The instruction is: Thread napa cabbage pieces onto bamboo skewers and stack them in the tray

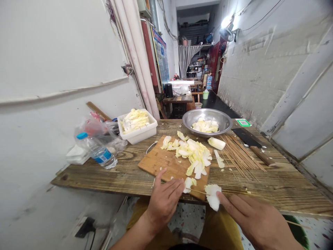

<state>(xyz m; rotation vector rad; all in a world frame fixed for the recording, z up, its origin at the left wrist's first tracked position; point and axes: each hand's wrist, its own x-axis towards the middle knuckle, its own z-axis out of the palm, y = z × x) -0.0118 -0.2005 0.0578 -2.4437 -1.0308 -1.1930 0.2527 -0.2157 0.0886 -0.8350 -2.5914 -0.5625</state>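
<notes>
My left hand (166, 198) is at the table's front edge, its thumb raised and its fingers pressed together at a small cabbage leaf piece (188, 185). A thin bamboo skewer (198, 191) runs from that piece to a second white cabbage piece (212, 197), which sits on the stick beside my right fingertips. My right hand (255, 213) is closed around the skewer, whose back end shows beyond the wrist. Just ahead of both hands, a pile of cut yellow-white cabbage leaves (196, 155) lies on the wooden cutting board (153, 161).
Behind the board stand a white tub (142, 133) of cabbage and a steel bowl (226, 121) with cabbage. To the right lie a cabbage heart (216, 143), loose skewers (240, 156) and a cleaver (251, 142). A water bottle (100, 152) leans at left near plastic bags (97, 130).
</notes>
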